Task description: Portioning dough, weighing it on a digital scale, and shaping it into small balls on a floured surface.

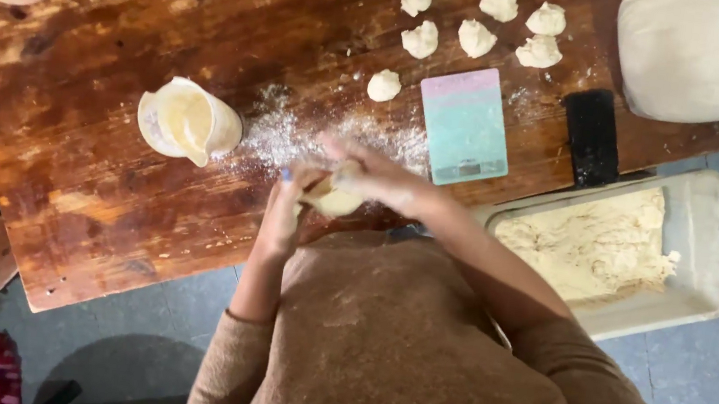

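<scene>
Both my hands are closed around one pale lump of dough (332, 198) at the near edge of the wooden table (110, 58). My left hand (284, 211) cups it from below and the side. My right hand (376, 179) presses over it from above. Flour (294, 133) is scattered on the wood just beyond my hands. Several shaped dough balls (474, 36) lie in a loose group at the far side of the table.
A small pastel kitchen scale (464, 123) lies right of the flour, with a black scraper (592, 135) beside it. A white tub of dough (703, 266) stands at my right. A plastic jug (188, 121) sits left. A white sack (703, 53) fills the far right corner.
</scene>
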